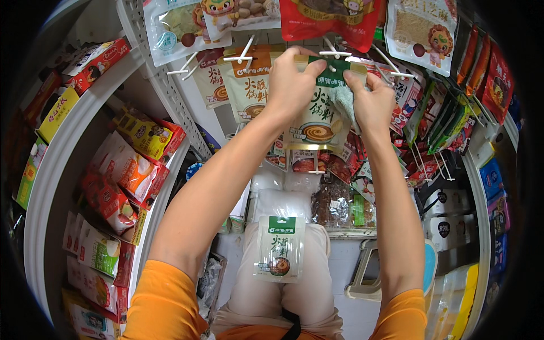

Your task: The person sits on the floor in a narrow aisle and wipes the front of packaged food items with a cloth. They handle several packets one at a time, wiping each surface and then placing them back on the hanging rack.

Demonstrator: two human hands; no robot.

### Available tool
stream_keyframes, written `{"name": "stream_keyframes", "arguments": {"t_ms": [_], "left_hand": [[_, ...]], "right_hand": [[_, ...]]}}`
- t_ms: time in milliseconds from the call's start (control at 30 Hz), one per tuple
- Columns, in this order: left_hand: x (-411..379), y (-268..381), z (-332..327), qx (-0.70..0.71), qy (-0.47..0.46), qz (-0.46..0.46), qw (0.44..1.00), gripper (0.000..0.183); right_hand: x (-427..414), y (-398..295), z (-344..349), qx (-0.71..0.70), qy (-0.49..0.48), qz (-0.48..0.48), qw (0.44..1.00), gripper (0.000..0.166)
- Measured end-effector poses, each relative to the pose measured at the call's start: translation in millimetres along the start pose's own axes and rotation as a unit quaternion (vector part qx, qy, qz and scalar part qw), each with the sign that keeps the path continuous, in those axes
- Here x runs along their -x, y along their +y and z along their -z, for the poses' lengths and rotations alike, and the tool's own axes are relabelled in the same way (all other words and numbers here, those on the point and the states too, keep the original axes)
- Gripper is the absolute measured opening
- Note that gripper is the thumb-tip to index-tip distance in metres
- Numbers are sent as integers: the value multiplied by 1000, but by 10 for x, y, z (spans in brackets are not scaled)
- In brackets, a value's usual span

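My left hand (293,80) pinches the top left corner of a green-topped dipping sauce packet (321,112). At the packet's top right edge, my right hand (375,100) grips it and also has a pale green cloth (345,102) bunched under the fingers. The packet hangs upright in front of a white display hook (335,54), its hang hole close to the hook's end. Whether the hook passes through the hole I cannot tell. A second green-topped sauce packet (279,250) lies face up on my lap. Left of my hands hangs an orange-topped packet (246,85).
Shelves of boxed and bagged goods (131,170) stand on the left. Red and green packets (446,114) hang on hooks at right. A red snack bag (331,21) hangs above my hands. A step stool (369,272) stands on the floor at right, near wrapped paper rolls (446,231).
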State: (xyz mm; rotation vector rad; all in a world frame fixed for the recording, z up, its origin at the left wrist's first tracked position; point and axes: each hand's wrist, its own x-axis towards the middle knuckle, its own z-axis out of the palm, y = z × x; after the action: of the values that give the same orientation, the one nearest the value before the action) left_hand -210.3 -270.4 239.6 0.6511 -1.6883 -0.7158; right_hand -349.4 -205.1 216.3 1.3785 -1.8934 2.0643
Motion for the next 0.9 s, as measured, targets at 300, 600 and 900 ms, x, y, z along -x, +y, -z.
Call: {"name": "stream_keyframes", "arguments": {"t_ms": [300,600,900], "left_hand": [[-19,-149,-121,-120,41,-3,992,44],[549,-372,128,-122,59,-237,962,67],[2909,-722,1161,-141,-188,326,916,49]], "right_hand": [[-163,42,-179,116,27,-35,992,38],[330,300,79,60,72,116,989,35],[2485,755,781,58,-386,-293,873,27]]}}
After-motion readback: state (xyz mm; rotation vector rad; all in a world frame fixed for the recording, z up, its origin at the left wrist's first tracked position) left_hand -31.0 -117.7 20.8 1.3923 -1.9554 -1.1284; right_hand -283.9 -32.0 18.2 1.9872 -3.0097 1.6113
